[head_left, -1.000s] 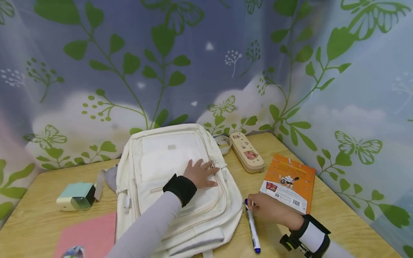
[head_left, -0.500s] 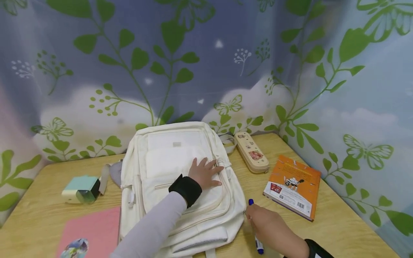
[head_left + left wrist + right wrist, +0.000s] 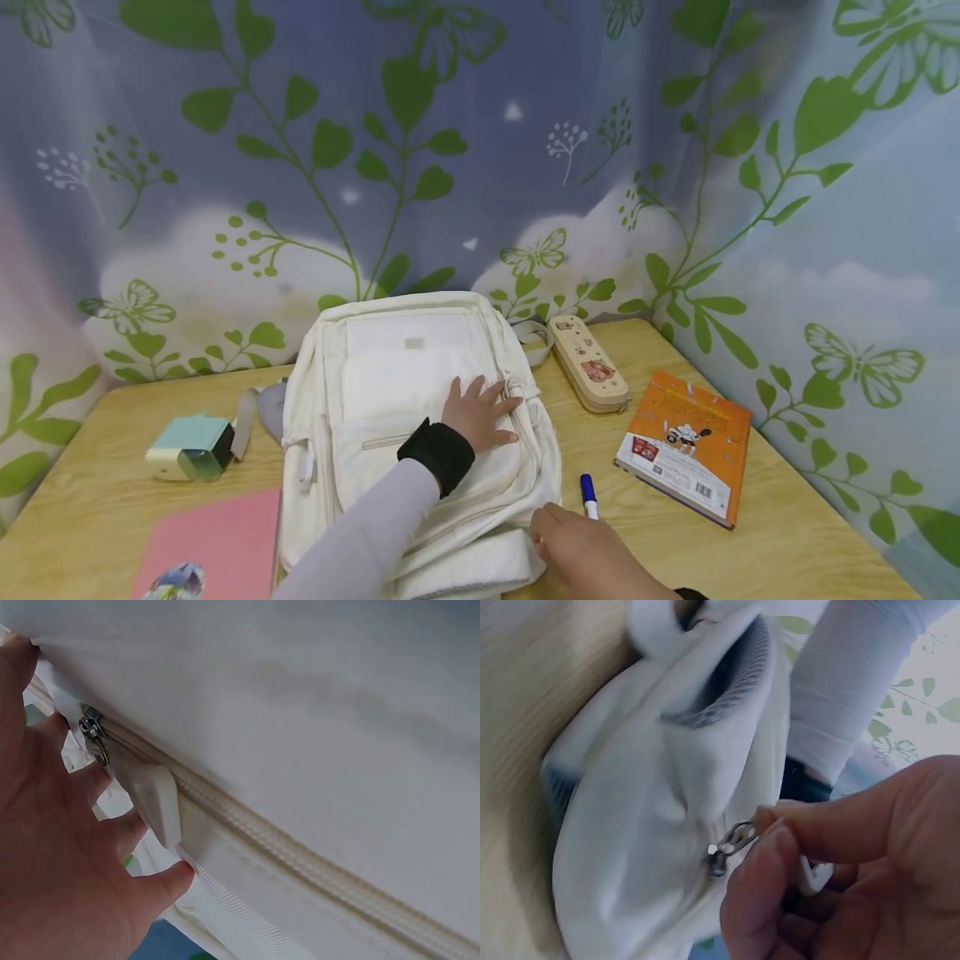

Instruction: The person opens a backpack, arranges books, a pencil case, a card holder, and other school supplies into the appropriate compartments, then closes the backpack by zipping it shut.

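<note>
A cream backpack (image 3: 405, 387) lies on the wooden table with its front up. My left hand (image 3: 480, 415) rests on its front with fingers spread. In the left wrist view, those fingers (image 3: 161, 889) lie beside a zipper (image 3: 255, 829) with a cream pull tab (image 3: 156, 802). At the bag's lower right side, my right hand (image 3: 588, 554) pinches a zipper pull (image 3: 740, 834) between thumb and forefinger. Its metal slider (image 3: 717, 862) sits on the bag's side seam. A blue-capped marker (image 3: 589, 493) lies partly hidden behind my right hand.
An orange book (image 3: 686, 446) lies at the right, and a beige pencil case (image 3: 588, 364) stands behind it near the curtain (image 3: 480, 167). At the left are a pink book (image 3: 213, 533) and a mint-and-cream box-shaped item (image 3: 191, 446). A grey strap (image 3: 244, 423) lies beside the bag.
My right hand has moved toward me along the bag's right side, drawing the zipper pull with it. The bag's lower right side has shifted. My left hand stays on the bag.
</note>
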Tool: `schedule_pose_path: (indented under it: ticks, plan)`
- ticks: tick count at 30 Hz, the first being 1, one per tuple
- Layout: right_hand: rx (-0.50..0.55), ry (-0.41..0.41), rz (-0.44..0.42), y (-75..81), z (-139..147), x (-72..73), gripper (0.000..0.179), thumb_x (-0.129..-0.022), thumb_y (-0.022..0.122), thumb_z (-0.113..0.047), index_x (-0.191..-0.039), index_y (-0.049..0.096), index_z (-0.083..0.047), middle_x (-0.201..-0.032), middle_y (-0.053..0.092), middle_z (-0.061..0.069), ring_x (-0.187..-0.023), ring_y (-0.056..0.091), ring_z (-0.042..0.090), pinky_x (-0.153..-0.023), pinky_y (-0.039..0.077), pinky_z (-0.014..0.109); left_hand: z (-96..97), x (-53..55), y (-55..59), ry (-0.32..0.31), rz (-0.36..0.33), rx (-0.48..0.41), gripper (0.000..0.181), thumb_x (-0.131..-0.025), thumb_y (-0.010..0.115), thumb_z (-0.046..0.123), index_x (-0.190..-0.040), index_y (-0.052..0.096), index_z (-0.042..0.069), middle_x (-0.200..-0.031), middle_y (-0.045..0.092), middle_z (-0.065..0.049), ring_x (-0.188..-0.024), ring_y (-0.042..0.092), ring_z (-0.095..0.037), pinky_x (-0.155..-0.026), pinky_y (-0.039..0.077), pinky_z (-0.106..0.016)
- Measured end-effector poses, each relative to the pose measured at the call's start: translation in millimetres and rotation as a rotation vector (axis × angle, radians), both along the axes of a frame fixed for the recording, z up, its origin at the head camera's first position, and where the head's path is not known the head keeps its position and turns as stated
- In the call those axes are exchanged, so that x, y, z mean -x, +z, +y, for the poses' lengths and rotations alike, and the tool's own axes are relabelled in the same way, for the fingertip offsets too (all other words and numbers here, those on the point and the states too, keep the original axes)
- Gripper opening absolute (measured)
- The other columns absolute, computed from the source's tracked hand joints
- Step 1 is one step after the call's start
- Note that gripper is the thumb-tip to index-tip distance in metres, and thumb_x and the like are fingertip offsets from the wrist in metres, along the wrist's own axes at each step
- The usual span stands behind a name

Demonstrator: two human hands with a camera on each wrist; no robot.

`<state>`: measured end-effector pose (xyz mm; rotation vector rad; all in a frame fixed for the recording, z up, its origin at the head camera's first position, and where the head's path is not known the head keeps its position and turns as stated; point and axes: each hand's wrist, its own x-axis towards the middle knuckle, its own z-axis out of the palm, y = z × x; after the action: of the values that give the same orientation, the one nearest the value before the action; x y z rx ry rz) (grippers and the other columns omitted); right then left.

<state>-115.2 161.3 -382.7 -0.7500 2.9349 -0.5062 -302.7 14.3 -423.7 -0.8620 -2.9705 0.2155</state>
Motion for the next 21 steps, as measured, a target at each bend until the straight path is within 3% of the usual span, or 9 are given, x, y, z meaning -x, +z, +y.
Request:
schedule_pose_path:
  ticks: [3,5,7,10,13,16,17,19,21]
  plan:
    - [0.076,-0.002,-0.150,3.5,-4,-0.9,0.012,-0.088,0.061,-0.007,-0.085,0.053,-0.015,-0.078,0.048,-0.013,-0.067,0.045,-0.002,-0.058,0.041,0.019,0.2,-1.8,-2.7,0.003,0.000,0.000,0.062,-0.085,0.045,0.066,-0.142,0.033,0.043,-0.152,0.031,0.007,-0.141,0.026,-0.025,-0.111,0.022,-0.054]
    - [0.115,0.006,-0.188,6.9,-3,-1.4,0.009,-0.090,0.060,-0.010,-0.088,0.053,-0.015,-0.079,0.050,-0.014,-0.068,0.046,-0.003,-0.059,0.042,0.018,0.2,0.1,-4.2,0.002,0.006,0.018,0.062,-0.086,0.042,0.067,-0.143,0.031,0.044,-0.153,0.030,0.007,-0.141,0.026,-0.024,-0.111,0.021,-0.054]
    - [0.121,0.030,-0.137,11.6,1,-1.2,0.006,-0.091,0.060,-0.013,-0.089,0.054,-0.016,-0.082,0.051,-0.014,-0.069,0.046,-0.004,-0.060,0.042,0.017,-1.6,1.6,-1.2,0.003,-0.006,0.025,0.062,-0.087,0.041,0.067,-0.143,0.029,0.044,-0.153,0.028,0.007,-0.142,0.024,-0.024,-0.112,0.020,-0.053]
    - [0.133,0.043,-0.023,18.3,8,0.5,0.002,-0.092,0.058,-0.015,-0.092,0.058,-0.017,-0.087,0.055,-0.014,-0.075,0.051,-0.002,-0.064,0.044,0.018,-7.5,-5.3,18.0,0.006,-0.042,-0.018,0.065,-0.088,0.047,0.061,-0.145,0.028,0.039,-0.154,0.028,0.003,-0.142,0.025,-0.026,-0.111,0.023,-0.053]
    - [0.154,0.036,0.015,22.9,16,5.5,0.007,-0.092,0.058,-0.012,-0.095,0.062,-0.016,-0.093,0.061,-0.009,-0.081,0.057,0.003,-0.068,0.047,0.020,-17.7,-27.2,47.3,-0.042,-0.017,-0.096,0.068,-0.087,0.057,0.053,-0.146,0.031,0.030,-0.149,0.034,-0.006,-0.135,0.035,-0.030,-0.105,0.033,-0.049]
    - [0.209,0.019,-0.046,24.5,23,10.6,0.010,-0.092,0.057,-0.010,-0.099,0.064,-0.013,-0.090,0.064,-0.004,-0.075,0.056,0.003,-0.063,0.045,0.021,-27.9,-57.4,70.7,-0.132,0.057,-0.199,0.058,-0.089,0.060,0.042,-0.139,0.042,0.021,-0.124,0.052,-0.010,-0.107,0.054,-0.026,-0.084,0.047,-0.037]
    - [0.228,0.009,-0.075,24.7,24,11.8,0.010,-0.092,0.057,-0.011,-0.099,0.064,-0.013,-0.087,0.063,-0.005,-0.072,0.054,0.001,-0.061,0.044,0.020,-29.8,-67.9,75.6,-0.153,0.038,-0.260,0.049,-0.091,0.059,0.038,-0.134,0.049,0.018,-0.110,0.056,-0.008,-0.093,0.056,-0.021,-0.074,0.047,-0.032]
    - [0.266,-0.012,-0.106,24.0,27,12.5,0.009,-0.093,0.056,-0.013,-0.099,0.063,-0.013,-0.077,0.060,-0.006,-0.063,0.047,-0.003,-0.056,0.041,0.019,-30.9,-88.4,82.5,-0.176,-0.072,-0.409,0.031,-0.094,0.055,0.028,-0.121,0.060,0.014,-0.084,0.057,-0.002,-0.068,0.050,-0.014,-0.059,0.041,-0.025]
    - [0.287,-0.030,-0.102,23.1,29,11.3,0.007,-0.094,0.055,-0.017,-0.098,0.060,-0.014,-0.068,0.054,-0.010,-0.057,0.042,-0.004,-0.052,0.039,0.018,-28.6,-107.2,83.3,-0.171,-0.254,-0.552,0.023,-0.094,0.051,0.018,-0.110,0.066,0.013,-0.065,0.052,0.003,-0.054,0.041,-0.009,-0.053,0.034,-0.020]
